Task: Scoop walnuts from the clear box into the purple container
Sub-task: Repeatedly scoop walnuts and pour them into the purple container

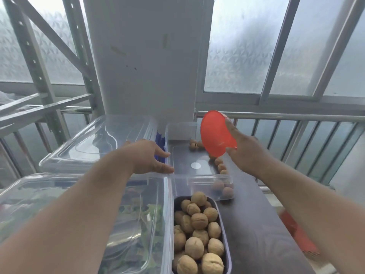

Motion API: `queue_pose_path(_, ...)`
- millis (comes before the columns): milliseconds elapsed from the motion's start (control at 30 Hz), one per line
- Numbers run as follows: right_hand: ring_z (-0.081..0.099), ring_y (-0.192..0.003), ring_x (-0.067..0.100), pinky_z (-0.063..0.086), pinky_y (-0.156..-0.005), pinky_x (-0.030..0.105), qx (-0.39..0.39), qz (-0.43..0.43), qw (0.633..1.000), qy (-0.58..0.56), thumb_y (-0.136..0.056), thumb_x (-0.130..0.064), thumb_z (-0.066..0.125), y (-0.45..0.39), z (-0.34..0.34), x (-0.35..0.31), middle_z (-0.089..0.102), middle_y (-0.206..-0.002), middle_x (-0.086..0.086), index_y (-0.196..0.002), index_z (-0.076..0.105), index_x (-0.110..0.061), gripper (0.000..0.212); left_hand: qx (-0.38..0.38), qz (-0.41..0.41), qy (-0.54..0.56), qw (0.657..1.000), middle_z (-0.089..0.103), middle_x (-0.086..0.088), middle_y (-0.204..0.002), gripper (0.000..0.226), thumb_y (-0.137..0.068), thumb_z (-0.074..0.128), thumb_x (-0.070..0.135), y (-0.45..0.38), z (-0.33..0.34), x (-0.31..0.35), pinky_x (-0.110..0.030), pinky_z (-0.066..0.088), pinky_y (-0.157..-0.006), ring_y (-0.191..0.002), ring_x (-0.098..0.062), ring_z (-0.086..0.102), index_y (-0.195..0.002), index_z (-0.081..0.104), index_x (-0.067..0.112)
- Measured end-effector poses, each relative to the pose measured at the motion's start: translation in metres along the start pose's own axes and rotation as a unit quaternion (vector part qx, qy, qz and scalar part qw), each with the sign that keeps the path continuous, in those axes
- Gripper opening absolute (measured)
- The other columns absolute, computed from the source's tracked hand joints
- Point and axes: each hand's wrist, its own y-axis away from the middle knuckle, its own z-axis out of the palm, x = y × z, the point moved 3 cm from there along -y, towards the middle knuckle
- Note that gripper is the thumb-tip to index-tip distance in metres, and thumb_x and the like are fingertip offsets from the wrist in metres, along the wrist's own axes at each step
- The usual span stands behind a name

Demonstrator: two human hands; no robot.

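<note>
A dark worktop [254,224] carries everything, with frosted windows [246,46] and a metal railing [286,115] beyond its far edge. Along its left edge sit two large clear lidded bins: the near one [138,214] holds green leaves, the far one [94,143] looks empty, though glare makes that uncertain. The clear box [199,165] stands toward the far edge, its long axis running away from the person, with only a few walnuts [221,167] strung along its right side and far corner. Just in front of it, touching or nearly so, the purple container [223,220] lies lengthwise toward the near edge, heaped with walnuts [199,220].

The left hand [148,157] reaches across the bins, fingers straight and relaxed, fingertips touching the clear box's left wall. The right hand [246,153] grips a red scoop [215,133] above the box's right side, thumb and fingers curled round its rim, the scoop tipped so its rounded underside faces the camera.
</note>
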Motion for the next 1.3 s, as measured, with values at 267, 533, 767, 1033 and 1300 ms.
queue_pose_path(267,0.066,-0.087,0.034,0.054,-0.068,0.039,-0.023,-0.045,0.977,0.207,-0.101,-0.013,0.041,-0.054,0.013,-0.009,0.067,-0.115,0.013,-0.156,-0.017,-0.062,0.094,-0.005,0.01,-0.009,1.0,0.061,0.009,-0.137,0.087,-0.065,0.049,0.097,-0.008,0.004,-0.006,-0.05,0.025,-0.112,-0.137,-0.022,0.044,-0.14,0.057,0.054)
queue_pose_path(533,0.066,-0.102,0.036,0.053,-0.075,0.04,-0.113,-0.038,0.962,0.245,-0.1,-0.01,0.037,-0.074,0.033,-0.003,0.066,-0.123,0.014,-0.158,-0.008,-0.063,0.09,-0.007,0.013,-0.008,1.0,0.061,0.007,-0.139,0.089,-0.065,0.047,0.096,-0.011,0.004,-0.006,-0.053,0.024,-0.113,-0.138,-0.023,0.044,-0.141,0.057,0.052)
queue_pose_path(767,0.06,-0.115,0.03,0.044,-0.095,0.036,-0.179,-0.049,0.978,0.097,-0.112,-0.027,0.043,-0.069,0.019,0.008,0.061,-0.143,0.012,-0.156,0.023,-0.066,0.062,-0.008,0.007,-0.007,1.0,0.06,0.007,-0.141,0.087,-0.066,0.05,0.095,-0.009,0.004,-0.004,-0.053,0.024,-0.113,-0.139,-0.024,0.044,-0.142,0.057,0.052)
queue_pose_path(1033,0.063,-0.077,0.009,0.052,-0.074,0.028,-0.165,-0.111,0.976,0.093,-0.112,-0.027,0.047,-0.026,0.0,-0.009,0.065,-0.089,0.0,-0.142,0.024,-0.082,0.067,-0.007,-0.002,0.005,1.0,0.059,0.005,-0.145,0.084,-0.069,0.055,0.092,-0.002,0.0,0.0,-0.053,0.024,-0.118,-0.14,-0.025,0.045,-0.142,0.057,0.051)
queue_pose_path(1300,0.051,-0.116,-0.001,0.043,-0.095,0.013,-0.282,-0.108,0.952,-0.051,-0.11,-0.012,0.049,-0.009,0.006,-0.042,0.045,-0.147,-0.029,-0.158,0.037,-0.053,0.064,-0.009,-0.009,0.016,1.0,0.059,0.004,-0.146,0.086,-0.066,0.056,0.093,-0.002,0.001,0.0,-0.055,0.025,-0.118,-0.139,-0.026,0.047,-0.14,0.059,0.05)
